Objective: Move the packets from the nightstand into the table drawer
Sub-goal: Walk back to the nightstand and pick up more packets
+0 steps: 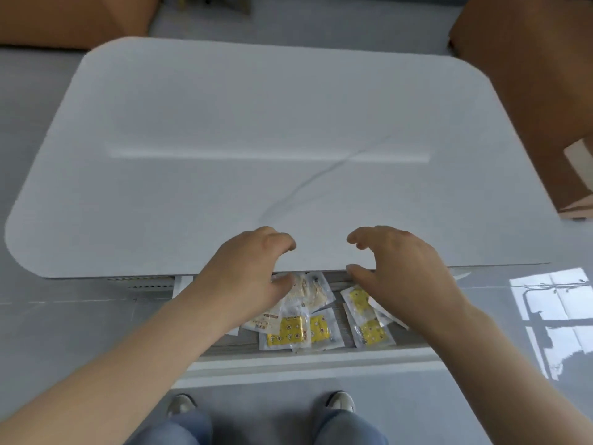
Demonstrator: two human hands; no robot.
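A drawer [308, 359] stands pulled out below the near edge of the white table [256, 139]. Several packets [298, 329], clear with yellow or beige prints, lie loosely piled inside it. My left hand [247, 271] hovers over the drawer's left part at the table edge, fingers loosely curled and holding nothing. My right hand [401, 271] hovers over the right part in the same way, with a white packet [383, 311] lying just under its wrist. Both hands hide part of the drawer's contents.
Brown cabinets stand at the far left [73, 17] and far right [529, 91]. A glossy grey floor [64, 316] surrounds the table, and my two shoes [340, 401] show below the drawer front.
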